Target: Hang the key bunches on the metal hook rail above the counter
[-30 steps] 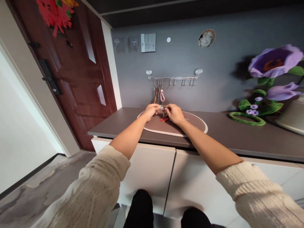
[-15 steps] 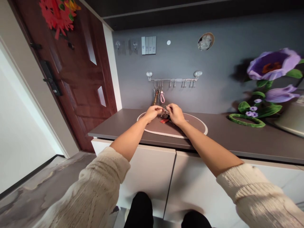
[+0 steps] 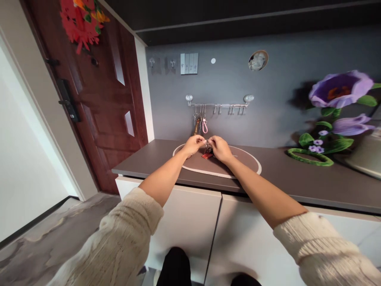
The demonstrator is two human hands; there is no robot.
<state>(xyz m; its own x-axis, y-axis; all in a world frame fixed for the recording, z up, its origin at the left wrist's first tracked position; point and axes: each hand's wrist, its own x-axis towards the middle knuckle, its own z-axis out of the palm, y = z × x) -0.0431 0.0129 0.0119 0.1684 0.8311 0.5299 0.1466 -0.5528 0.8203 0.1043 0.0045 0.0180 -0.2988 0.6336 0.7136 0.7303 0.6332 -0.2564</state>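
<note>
My left hand [image 3: 194,144] and my right hand [image 3: 219,147] meet over an oval brown mat [image 3: 241,161] on the dark countertop. Both pinch a small bunch of keys [image 3: 207,145] held between them. A red tag [image 3: 206,155] hangs from the bunch and touches the mat. Behind my hands, a metal hook rail [image 3: 218,105] on the grey wall carries other keys with a pink loop [image 3: 204,124] and a brown strap [image 3: 197,126].
A dark red door [image 3: 101,103] with a black lock stands to the left. White cabinet doors [image 3: 190,214] sit below the countertop [image 3: 297,178]. Purple artificial flowers [image 3: 339,103] stand at the right, with light switches [image 3: 189,63] above the rail.
My hands have stayed together on the keys, with only small finger shifts. The camera has tilted slightly, so everything sits a little lower in view.
</note>
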